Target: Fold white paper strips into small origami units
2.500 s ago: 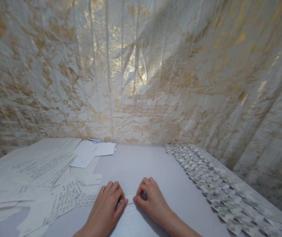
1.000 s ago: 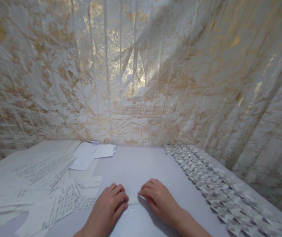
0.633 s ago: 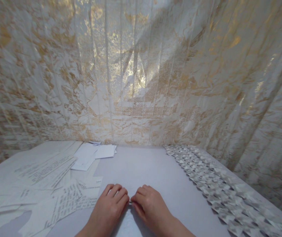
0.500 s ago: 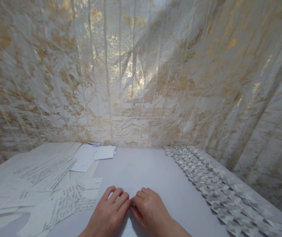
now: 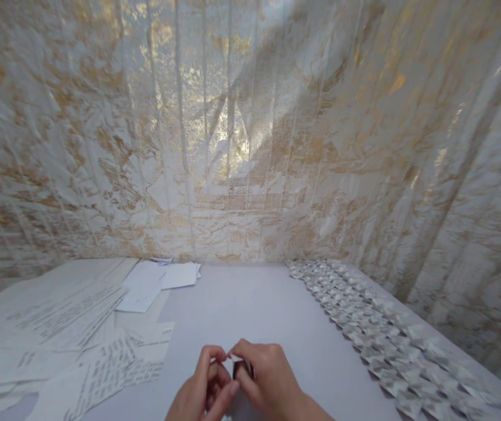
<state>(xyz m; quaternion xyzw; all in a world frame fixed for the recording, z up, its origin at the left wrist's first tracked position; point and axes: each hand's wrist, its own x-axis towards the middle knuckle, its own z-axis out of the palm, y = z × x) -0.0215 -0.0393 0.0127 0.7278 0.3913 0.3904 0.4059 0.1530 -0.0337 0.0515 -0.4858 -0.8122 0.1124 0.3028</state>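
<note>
My left hand [image 5: 201, 389] and my right hand [image 5: 273, 377] meet low in the middle of the view, fingertips almost touching. Between them is a small piece of paper [image 5: 229, 365], mostly hidden by the fingers. Its white edge shows beside a dark gap, so its full shape cannot be made out. The left fingers are curled with the thumb pointing forward. My right forefinger and thumb are bent round the other side of the paper. Both hands are just above the pale tabletop [image 5: 242, 304].
Printed sheets and paper strips [image 5: 70, 316] overlap on the left. Blank white slips [image 5: 143, 286] lie at the back left. Rows of small folded paper pieces [image 5: 364, 333] run along the right edge. A white and gold curtain [image 5: 233, 193] hangs behind the table.
My hands have turned and lifted from lying knuckles-up, opening a gap between thumbs and forefingers where the paper shows. The view has shifted slightly.
</note>
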